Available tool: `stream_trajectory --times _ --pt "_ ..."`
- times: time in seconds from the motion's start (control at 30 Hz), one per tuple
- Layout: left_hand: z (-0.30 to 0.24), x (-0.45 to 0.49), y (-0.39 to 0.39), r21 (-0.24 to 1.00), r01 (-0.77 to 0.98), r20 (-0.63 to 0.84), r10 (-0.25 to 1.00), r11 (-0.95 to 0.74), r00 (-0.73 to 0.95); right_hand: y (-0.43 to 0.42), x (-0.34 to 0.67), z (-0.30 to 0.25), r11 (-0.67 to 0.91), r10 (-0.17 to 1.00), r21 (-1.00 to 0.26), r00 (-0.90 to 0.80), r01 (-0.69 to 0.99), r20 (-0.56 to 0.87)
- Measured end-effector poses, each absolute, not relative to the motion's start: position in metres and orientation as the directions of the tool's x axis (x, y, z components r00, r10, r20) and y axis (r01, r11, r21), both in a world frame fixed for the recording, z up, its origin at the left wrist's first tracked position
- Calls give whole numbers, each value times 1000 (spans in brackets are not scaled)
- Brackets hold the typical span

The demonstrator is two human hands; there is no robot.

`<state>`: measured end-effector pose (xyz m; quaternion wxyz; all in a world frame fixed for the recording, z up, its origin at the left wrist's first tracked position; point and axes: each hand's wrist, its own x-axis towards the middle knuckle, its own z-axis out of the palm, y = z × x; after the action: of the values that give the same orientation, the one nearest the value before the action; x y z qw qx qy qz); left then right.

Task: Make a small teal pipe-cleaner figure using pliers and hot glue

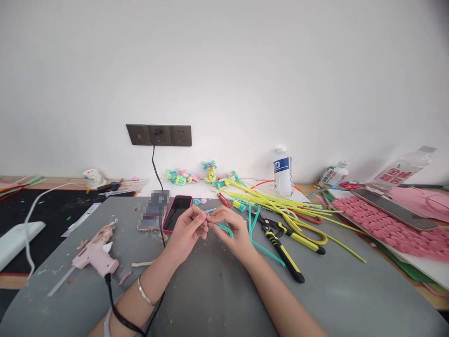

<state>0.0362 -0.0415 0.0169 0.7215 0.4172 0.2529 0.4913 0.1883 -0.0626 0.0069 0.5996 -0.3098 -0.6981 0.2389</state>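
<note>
Close together over the grey mat, my left hand (pixel 186 234) and my right hand (pixel 234 232) are both closed, fingertips pinched around a turquoise pipe cleaner (pixel 224 229). A curved length of it shows under my right fingers; the pinched part is mostly hidden. Just right of my right hand lie more turquoise pipe cleaners (pixel 268 253), bent and loose. Beside them rest black-and-yellow pliers (pixel 285 250) with spread handles. A small yellow-green and teal rolled piece (pixel 239 206) and a red piece (pixel 223 200) lie beyond my fingers.
A pink glue gun (pixel 95 258) lies left, its black cord running under my left forearm. Phones (pixel 178 211) sit behind my left hand. Yellow pipe cleaners (pixel 277 204) spread at right. Small coloured figures (pixel 210 172) and a white bottle (pixel 282 173) stand by the wall.
</note>
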Motion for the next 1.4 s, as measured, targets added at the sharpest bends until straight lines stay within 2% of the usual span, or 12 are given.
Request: stream_trajectory --times 0.3,0.53,0.63,0.73,0.8,0.9,1.13,1.33,1.4 --pt "13 35 -37 903 -421 49 950 89 308 -60 192 6 684 716 -699 -13 208 698" --pt "13 36 -38 901 -428 47 961 76 271 -61 190 6 609 789 -787 32 103 614" --pt "13 36 -37 908 -418 93 965 19 247 -61 188 7 530 847 -848 47 20 530" --pt "11 32 -36 936 -334 196 955 -115 221 -59 189 7 376 926 -922 -6 -89 378" --pt "8 29 -35 946 -262 255 939 -191 233 -58 189 5 283 953 -946 -60 -162 295" --pt "3 27 -35 952 -222 268 928 -213 259 -56 190 3 212 965 -952 -109 -220 240" --pt "11 32 -37 949 -281 211 951 -144 226 -59 189 10 247 956 -949 -109 -197 272" --pt "15 34 -40 940 -327 185 948 -94 259 -59 190 11 331 942 -938 -26 -99 335" --pt "14 33 -38 937 -335 187 952 -99 243 -58 191 8 375 927 -926 48 -41 373"
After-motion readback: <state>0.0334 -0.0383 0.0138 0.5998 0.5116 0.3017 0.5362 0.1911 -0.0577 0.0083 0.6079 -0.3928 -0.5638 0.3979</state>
